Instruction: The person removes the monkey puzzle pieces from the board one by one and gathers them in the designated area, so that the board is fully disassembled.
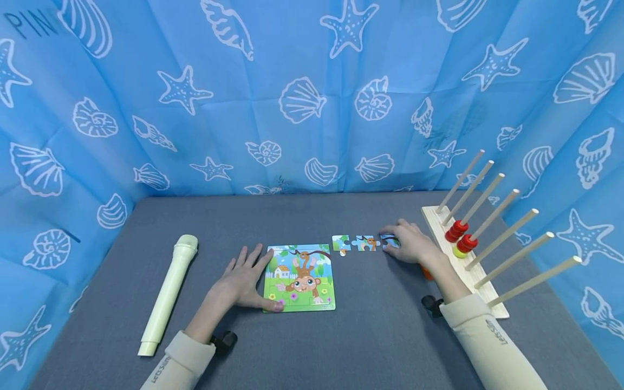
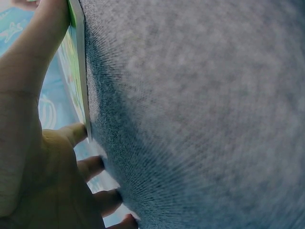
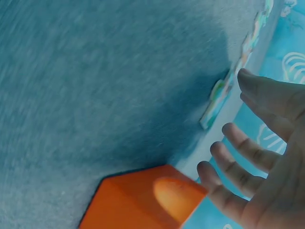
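Observation:
My left hand [image 1: 242, 281] lies with its fingers spread at the left side of a monkey jigsaw puzzle [image 1: 297, 276]. The thumb is on its lower left corner, and a fingertip reaches the upper left one. In the left wrist view the thumb and a finger meet the board's edge [image 2: 82, 71]. My right hand [image 1: 411, 242] is over the rightmost of three loose puzzle pieces [image 1: 388, 241], partly covering it. Its fingers are extended and loosely bent in the right wrist view, the thumb close to the piece [image 3: 217, 105]. The middle piece [image 1: 366, 243] and left piece [image 1: 340, 244] lie in line beside it.
A wooden peg stand [image 1: 465, 265] with upright rods and red and yellow rings [image 1: 466, 244] stands at the right. An orange block-like object [image 3: 143, 198] sits under my right wrist. A pale green microphone-shaped tube [image 1: 169, 295] lies at the left. Blue curtain [image 1: 302, 141] borders the table.

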Demonstrator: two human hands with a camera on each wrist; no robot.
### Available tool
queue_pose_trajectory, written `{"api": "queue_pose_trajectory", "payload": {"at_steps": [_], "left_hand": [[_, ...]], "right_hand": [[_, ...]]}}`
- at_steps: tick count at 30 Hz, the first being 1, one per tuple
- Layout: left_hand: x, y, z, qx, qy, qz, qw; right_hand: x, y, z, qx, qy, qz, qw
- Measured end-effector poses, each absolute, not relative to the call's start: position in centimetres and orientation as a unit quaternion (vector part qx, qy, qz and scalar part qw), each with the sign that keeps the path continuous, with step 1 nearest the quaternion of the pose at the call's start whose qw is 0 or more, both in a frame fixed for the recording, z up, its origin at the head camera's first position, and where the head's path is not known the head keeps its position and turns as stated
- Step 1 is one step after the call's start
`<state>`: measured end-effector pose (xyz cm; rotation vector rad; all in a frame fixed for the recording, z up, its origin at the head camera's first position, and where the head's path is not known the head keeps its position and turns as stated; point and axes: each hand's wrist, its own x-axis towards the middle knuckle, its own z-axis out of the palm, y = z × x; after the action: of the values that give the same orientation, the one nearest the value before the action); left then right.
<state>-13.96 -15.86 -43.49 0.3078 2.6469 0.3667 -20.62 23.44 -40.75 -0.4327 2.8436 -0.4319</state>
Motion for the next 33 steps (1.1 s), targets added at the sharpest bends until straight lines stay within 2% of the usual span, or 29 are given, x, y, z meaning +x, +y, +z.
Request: {"api": "queue_pose_trajectory", "payload": {"at_steps": [13,33], "left_hand": [[-13.6,-15.7,-43.1,0.114,0.959,0.134,0.221],[-13.7,-15.7,-43.1,0.112,0.958,0.135,0.226]], "right_hand": [[-19.1,20.0,-39.4,-0.158,0.968,-0.180,0.080],[-16.9,13.8,-39.0,-0.220,0.944,-0.233,0.072]]}}
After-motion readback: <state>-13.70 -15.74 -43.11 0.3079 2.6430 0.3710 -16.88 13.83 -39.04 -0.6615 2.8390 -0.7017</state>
